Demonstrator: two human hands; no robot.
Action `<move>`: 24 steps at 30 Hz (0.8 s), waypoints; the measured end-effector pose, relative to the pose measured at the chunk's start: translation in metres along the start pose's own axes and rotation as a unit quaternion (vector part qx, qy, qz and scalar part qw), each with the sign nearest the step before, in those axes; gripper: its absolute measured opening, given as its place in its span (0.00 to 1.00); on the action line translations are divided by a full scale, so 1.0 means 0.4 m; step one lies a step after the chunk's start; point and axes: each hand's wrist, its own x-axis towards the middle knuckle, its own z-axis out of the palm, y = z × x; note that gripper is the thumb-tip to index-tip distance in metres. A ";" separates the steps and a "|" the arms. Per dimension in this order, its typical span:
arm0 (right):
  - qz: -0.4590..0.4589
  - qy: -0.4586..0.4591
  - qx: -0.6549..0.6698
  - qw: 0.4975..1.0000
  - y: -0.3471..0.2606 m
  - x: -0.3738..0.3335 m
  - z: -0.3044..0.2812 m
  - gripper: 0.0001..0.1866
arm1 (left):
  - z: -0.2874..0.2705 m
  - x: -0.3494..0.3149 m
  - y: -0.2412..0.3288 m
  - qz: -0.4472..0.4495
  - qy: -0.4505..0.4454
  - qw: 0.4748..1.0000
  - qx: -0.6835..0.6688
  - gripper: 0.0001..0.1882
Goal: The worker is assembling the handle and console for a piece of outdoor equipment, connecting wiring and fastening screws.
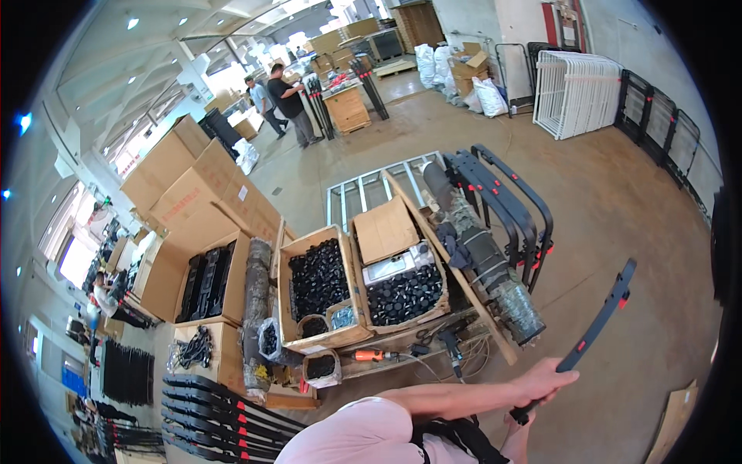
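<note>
Head view: held a long black bar (591, 329) aslant above the floor (618, 216), to the right of the bench (402, 339).
Gripped it near its lower end with the left hand (547, 379), closed firmly round it; had the right hand (516, 437) just below, largely hidden, so could not tell whether open or closed. Ran the long axis from the hands up and away to the right; pointed the gently bent tip (629, 271) upward and forward, the lower end down toward the body. Showed red clips (623, 302) along one side. Had at left, on the bench, open cartons (332, 338) of small black parts, and a long wrapped roll (495, 267) well apart from the bar.
</note>
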 end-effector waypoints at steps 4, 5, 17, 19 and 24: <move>-0.045 0.219 -0.085 0.971 -0.025 -0.029 0.198 0.24 | -0.200 -0.246 0.117 0.038 -0.005 0.999 -0.009 0.16; -0.094 0.256 -0.112 0.955 -0.051 -0.017 0.180 0.24 | -0.246 -0.323 0.148 0.044 -0.005 0.999 -0.011 0.15; -0.225 -0.114 -0.295 0.922 -0.288 0.057 0.863 0.15 | -0.993 -1.169 -0.126 0.254 0.745 0.615 0.043 0.13; -0.244 -0.035 -0.355 0.902 -0.081 0.003 0.987 0.10 | -1.054 -1.304 -0.189 0.242 0.768 0.592 -0.019 0.15; -0.161 -0.091 -0.452 0.873 0.332 -0.070 1.167 0.07 | -1.236 -1.633 -0.473 0.099 0.818 0.566 -0.036 0.18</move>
